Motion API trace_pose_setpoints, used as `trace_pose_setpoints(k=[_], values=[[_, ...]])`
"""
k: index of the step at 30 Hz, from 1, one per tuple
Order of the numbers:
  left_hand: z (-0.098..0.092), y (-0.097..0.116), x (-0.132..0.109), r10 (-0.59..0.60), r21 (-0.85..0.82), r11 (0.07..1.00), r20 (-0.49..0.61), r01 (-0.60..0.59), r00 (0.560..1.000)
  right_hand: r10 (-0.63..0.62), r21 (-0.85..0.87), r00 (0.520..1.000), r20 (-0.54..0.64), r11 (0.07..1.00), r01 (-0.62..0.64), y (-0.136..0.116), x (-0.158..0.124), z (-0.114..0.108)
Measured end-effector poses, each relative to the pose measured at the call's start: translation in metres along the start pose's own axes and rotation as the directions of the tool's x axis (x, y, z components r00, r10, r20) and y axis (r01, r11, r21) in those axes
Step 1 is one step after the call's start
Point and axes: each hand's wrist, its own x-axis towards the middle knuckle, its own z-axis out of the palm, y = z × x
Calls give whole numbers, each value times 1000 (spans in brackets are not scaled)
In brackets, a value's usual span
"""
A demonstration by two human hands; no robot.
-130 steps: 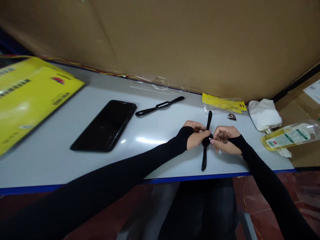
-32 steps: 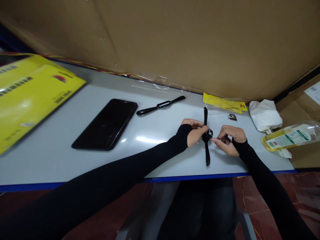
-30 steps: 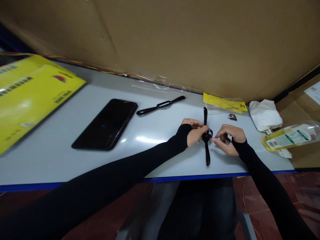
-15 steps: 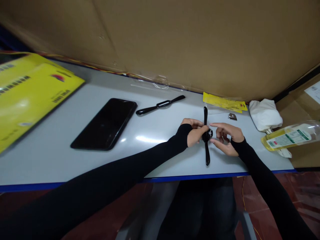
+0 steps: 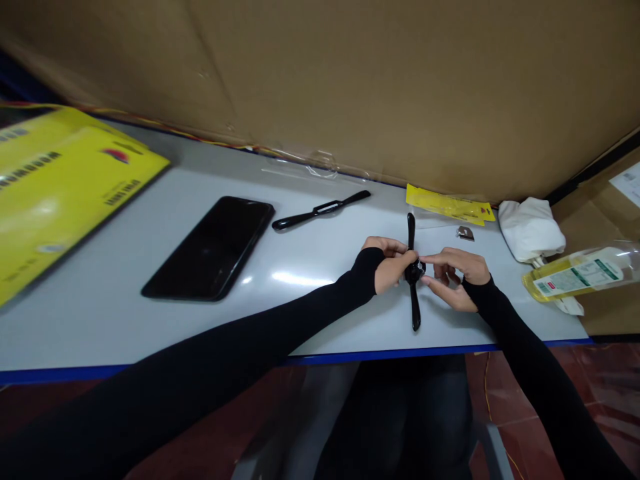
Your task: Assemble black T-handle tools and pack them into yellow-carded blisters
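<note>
A black two-handled tool [image 5: 415,307] stands lengthwise across the grey table, its handles pointing to the back and the front edge. My left hand [image 5: 390,267] grips its middle from the left, thumb on top. From the right, my right hand [image 5: 453,277] reaches to the tool's centre, forefinger and thumb apart, with their tips at the shiny middle part. A second black tool [image 5: 327,208] with a slot in its middle lies further back to the left. Behind my right hand lies a small metal piece [image 5: 465,233].
A black phone-like slab [image 5: 210,250] lies left of centre. Large yellow packages [image 5: 65,193] fill the far left. Small yellow packaging [image 5: 450,205], a white cloth [image 5: 531,230] and a bottle of yellow liquid [image 5: 580,273] are at the right. A cardboard wall [image 5: 350,87] stands behind.
My right forefinger has moved slightly down and left, closer to the tool's centre. My left hand and the tool have hardly moved.
</note>
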Motion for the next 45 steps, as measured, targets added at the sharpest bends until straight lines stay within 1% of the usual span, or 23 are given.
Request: trace_pose_setpoints(k=[5, 12, 15, 20, 24, 26, 29, 32, 34, 37, 41, 45], values=[[1, 3, -1, -9, -2, 1000, -5, 9, 1000, 40, 11, 999, -8, 999, -40, -1, -1, 0], [0, 3, -1, 2, 10, 1000, 0, -2, 1000, -50, -5, 999, 21, 999, 50, 3, 1, 1], [0, 2, 0, 1, 14, 1000, -6, -1, 1000, -53, -1, 999, 10, 999, 53, 6, 1, 1], [2, -1, 3, -8, -10, 1000, -13, 8, 1000, -29, 43, 998, 60, 999, 26, 6, -1, 2], [1, 1, 1, 1, -9, 1000, -12, -1, 1000, 37, 28, 999, 26, 999, -38, 2, -2, 0], [1, 4, -1, -13, -8, 1000, -4, 13, 1000, 58, 23, 998, 7, 998, -58, 0, -1, 0], [1, 7, -3, -46, -8, 999, -2, 46, 999, 22, 23, 1000, -7, 999, -22, -2, 1, 1], [1, 8, -3, -37, -4, 999, 8, 37, 999, 4, 54, 1000, -24, 999, -2, 0, 3, 4], [1, 7, -2, -30, 6, 1000, 20, 30, 999, 37, 59, 999, -32, 998, -35, 1, 4, 6], [0, 8, -3, -28, 19, 999, 54, 27, 998, 145, 58, 989, -41, 988, -142, 0, 3, 9], [-1, 10, -5, -42, 29, 999, 112, 39, 993, 332, 114, 942, -59, 939, -324, -2, 0, 12], [-1, 8, -7, -35, 57, 998, 133, 28, 991, 453, 227, 891, -25, 871, -436, 0, 2, 15]])
